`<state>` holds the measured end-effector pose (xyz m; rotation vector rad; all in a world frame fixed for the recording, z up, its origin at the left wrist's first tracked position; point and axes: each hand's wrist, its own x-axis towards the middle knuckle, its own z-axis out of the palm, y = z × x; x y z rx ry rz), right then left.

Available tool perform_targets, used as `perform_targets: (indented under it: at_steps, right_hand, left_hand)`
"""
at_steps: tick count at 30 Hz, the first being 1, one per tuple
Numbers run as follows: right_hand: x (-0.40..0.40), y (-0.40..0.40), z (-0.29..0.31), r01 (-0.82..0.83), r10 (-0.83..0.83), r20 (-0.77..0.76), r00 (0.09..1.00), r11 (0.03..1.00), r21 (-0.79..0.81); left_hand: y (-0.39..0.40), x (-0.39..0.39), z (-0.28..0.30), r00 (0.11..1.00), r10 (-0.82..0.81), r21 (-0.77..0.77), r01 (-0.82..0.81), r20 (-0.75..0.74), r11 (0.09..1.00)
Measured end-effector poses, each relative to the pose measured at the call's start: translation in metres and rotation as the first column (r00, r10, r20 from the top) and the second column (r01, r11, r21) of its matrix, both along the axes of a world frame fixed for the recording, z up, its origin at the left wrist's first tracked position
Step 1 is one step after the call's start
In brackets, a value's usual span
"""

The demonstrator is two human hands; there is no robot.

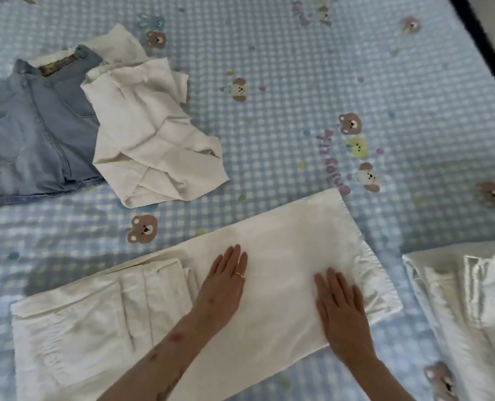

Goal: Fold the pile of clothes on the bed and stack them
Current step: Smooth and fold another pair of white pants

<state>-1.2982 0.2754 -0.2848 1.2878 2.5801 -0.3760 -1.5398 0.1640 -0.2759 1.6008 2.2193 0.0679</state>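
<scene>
I see both hands lying flat on a pair of white trousers [269,285] spread across the lower middle of the frame, on the bed [298,96] with its blue checked cover printed with little bears. My left hand [226,285] sits palm down near the centre of the trousers, fingers straight and close together, a thin ring [238,275] on one finger. My right hand [341,311] rests palm down further to the right, fingers slightly spread, pressing the cloth near the hem end. Neither hand pinches anything; both simply press on the fabric.

The trousers run diagonally, with the waistband and pocket end at the lower left of the frame and the leg ends toward the right of centre. The legs appear laid one on the other, though I cannot tell for certain.

In the upper left of the frame a pair of light blue jeans [32,134] lies flat, and a crumpled white garment [153,134] overlaps its right edge. At the lower right edge of the frame is a stack of pale folded cloth [466,299], apart from the trousers, with a strip of bed cover between them.
</scene>
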Motion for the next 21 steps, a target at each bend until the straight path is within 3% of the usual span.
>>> perform_targets:
  at_steps: [4,9,12,15,18,21]
  right_hand:
    - [0.038,0.057,-0.003,0.184,-0.188,0.024,0.982,0.975,0.121]
    - [0.052,0.07,-0.018,0.245,-0.231,-0.101,0.968,0.957,0.153]
    - [0.052,0.069,-0.014,0.325,-0.308,-0.157,0.939,0.941,0.097]
    - [0.053,0.073,-0.007,0.359,-0.346,-0.246,0.906,0.933,0.012]
    - [0.055,0.073,0.011,0.462,-0.477,-0.345,0.808,0.877,-0.131]
    - [0.052,0.056,0.039,0.494,-0.534,-0.451,0.715,0.843,-0.215]
  left_hand:
    - [0.111,0.008,-0.02,0.997,-0.071,-0.01,0.07,-0.033,0.997]
    - [0.217,0.025,-0.031,0.995,-0.095,0.038,0.094,0.011,0.995]
    - [0.255,0.038,-0.028,0.97,0.002,0.066,-0.018,0.242,0.998]
    - [0.283,0.041,-0.017,0.887,0.107,-0.003,-0.118,0.449,0.993]
    - [0.291,0.029,0.004,0.839,0.066,-0.065,-0.036,0.541,0.997]
    - [0.268,0.002,0.041,0.86,-0.032,-0.024,0.051,0.509,0.998]
